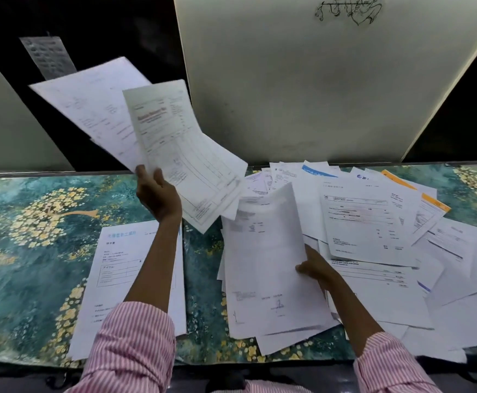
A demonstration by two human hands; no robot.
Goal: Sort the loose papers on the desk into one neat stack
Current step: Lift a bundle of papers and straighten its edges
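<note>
Above bare desk (33, 222), left hand (158, 194) grips fanned sheets (158, 137); right hand (316, 268) pinches pile sheet (265, 265).

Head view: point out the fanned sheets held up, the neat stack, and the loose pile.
Fanned sheets (175, 143): head view, middle of the front sheet.
Neat stack (118, 268): head view, top sheet's printed area.
Loose pile (367, 222): head view, a top sheet.

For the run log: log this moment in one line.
left hand: holds fanned white sheets | right hand: lifting white sheet | messy white pile: unsorted
</note>
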